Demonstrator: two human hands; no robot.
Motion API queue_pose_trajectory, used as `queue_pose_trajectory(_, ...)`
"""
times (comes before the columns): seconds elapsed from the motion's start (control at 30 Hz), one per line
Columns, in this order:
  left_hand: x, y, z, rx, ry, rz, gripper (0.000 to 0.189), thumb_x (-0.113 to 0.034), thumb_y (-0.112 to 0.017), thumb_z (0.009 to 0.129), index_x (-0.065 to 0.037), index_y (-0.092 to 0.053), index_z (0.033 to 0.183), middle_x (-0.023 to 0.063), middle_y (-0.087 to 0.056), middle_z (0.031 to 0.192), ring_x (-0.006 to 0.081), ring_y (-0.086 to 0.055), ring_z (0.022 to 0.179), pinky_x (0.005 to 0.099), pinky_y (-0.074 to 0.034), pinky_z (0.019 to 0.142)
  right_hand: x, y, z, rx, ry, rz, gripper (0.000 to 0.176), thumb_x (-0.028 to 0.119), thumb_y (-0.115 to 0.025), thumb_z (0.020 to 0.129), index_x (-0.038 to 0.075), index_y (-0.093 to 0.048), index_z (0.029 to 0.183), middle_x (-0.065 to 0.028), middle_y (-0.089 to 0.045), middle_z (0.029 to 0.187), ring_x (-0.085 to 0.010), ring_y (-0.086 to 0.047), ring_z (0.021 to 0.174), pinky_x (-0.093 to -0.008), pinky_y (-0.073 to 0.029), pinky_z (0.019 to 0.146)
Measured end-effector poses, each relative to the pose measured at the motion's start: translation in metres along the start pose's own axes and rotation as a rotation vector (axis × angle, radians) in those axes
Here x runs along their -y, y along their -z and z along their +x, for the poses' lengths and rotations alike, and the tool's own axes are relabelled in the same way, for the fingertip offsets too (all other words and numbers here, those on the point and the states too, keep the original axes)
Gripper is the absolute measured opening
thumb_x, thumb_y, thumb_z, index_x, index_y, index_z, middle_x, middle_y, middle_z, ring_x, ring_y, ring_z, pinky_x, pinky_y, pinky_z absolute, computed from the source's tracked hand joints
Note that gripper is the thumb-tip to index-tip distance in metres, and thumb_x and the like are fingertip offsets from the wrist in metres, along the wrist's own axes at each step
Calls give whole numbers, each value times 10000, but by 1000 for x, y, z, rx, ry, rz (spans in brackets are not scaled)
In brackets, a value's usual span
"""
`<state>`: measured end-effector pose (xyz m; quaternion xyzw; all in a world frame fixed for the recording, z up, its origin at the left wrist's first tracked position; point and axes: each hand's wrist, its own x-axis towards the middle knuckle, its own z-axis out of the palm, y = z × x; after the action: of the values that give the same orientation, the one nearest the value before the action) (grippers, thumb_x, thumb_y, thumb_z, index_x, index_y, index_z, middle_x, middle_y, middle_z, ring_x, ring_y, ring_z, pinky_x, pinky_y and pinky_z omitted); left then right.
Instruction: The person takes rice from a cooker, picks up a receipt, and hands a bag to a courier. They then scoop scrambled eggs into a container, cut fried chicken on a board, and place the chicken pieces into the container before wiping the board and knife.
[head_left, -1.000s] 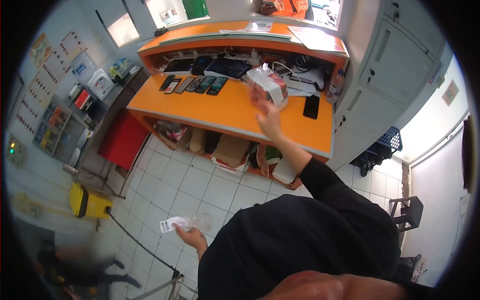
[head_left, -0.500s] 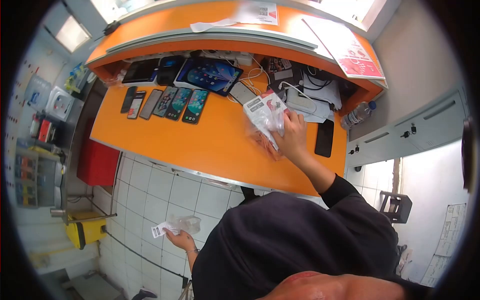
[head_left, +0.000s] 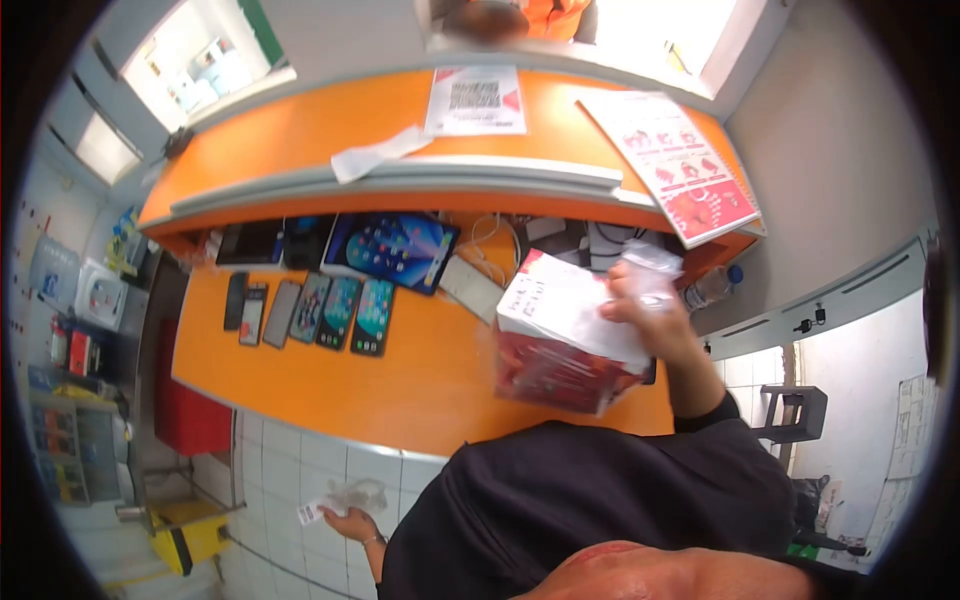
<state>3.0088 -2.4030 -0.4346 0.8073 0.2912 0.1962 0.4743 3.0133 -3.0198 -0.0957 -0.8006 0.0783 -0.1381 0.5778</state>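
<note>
My right hand grips the bunched top of a clear plastic bag that holds a red box with a white label. The bag hangs just above the orange counter, near its right end. My left hand hangs low at my side over the tiled floor, and it holds a small white paper slip with crumpled clear plastic. A black sleeve covers my right arm.
Several phones lie in a row on the counter, with tablets behind them and cables beside. A raised shelf carries printed sheets and a red menu. A person in orange stands beyond it. A water bottle sits at right.
My right hand took hold of the bag on the counter and lifted it up toward me. The view moved closer over the counter. My left hand still holds the slip.
</note>
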Motion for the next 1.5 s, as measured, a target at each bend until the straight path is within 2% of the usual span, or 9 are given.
queue_pose_trajectory(0.1,4,-2,11,-57,-38,165,868,184,-400,644,32,-324,1495,227,-432,1420,356,-518,1250,382,-410,1069,67,58,-7,-265,337,-306,230,157,-698,829,-19,-672,975,-76,-657,970,-168,-608,869,-293,-474,767)
queue_pose_trajectory(0.2,-25,-10,14,-58,23,106,848,169,-448,680,28,-306,1505,224,-409,1445,342,-500,1267,401,-398,1083,142,95,9,-573,99,166,293,161,-665,824,-24,-704,1048,-93,-682,1017,-177,-635,919,-289,-481,832)
queue_pose_trajectory(0.67,-49,-5,75,-170,-95,40,787,108,-553,751,29,-313,1497,217,-392,1463,323,-479,1287,420,-365,1114,103,127,317,-437,220,-98,198,211,-669,824,29,-732,872,-55,-647,814,-154,-562,778,-296,-431,720)
queue_pose_trajectory(0.73,-54,18,69,-224,-116,-58,780,100,-567,761,29,-314,1495,216,-390,1466,320,-476,1290,423,-361,1118,2,199,431,-543,830,-1089,208,163,-654,866,52,-701,1035,-41,-672,965,-147,-598,869,-327,-485,803)
queue_pose_trajectory(0.97,-183,73,28,-280,-323,-259,694,117,-508,790,14,-390,1467,151,-515,1341,278,-453,1321,326,-341,1099,62,116,390,-536,587,-1199,268,167,-651,904,46,-664,1142,-46,-676,1061,-156,-610,974,-332,-483,875)
queue_pose_trajectory(1.1,-209,114,-16,-431,-260,-206,820,129,-530,713,-45,-378,1500,87,-549,1252,117,-467,737,229,-422,653,130,-3,266,-736,977,-1007,306,169,-649,926,42,-643,1204,-48,-679,1116,-162,-618,1034,-335,-482,917)
queue_pose_trajectory(1.2,-203,141,-53,-555,-314,-167,865,129,-538,683,-60,-367,1510,84,-555,1210,106,-399,653,229,-383,578,155,-131,133,-394,1180,-579,335,170,-648,942,39,-628,1250,-50,-681,1157,-166,-623,1079,-337,-481,948)
queue_pose_trajectory(1.33,-223,177,-115,-731,-341,-85,851,107,-567,703,-40,-350,1512,98,-551,1141,126,-417,640,231,-383,580,157,-283,-59,854,1067,30,239,-6,-559,905,19,-661,1119,-109,-685,1138,-184,-629,1036,-283,-469,880)
queue_pose_trajectory(1.5,-194,259,-226,-975,-455,140,820,91,-582,734,6,-324,1508,129,-539,1088,161,-454,643,254,-393,585,112,-388,-288,1591,368,443,260,56,-533,967,0,-628,1202,-129,-665,1152,-239,-657,1019,-319,-495,909)
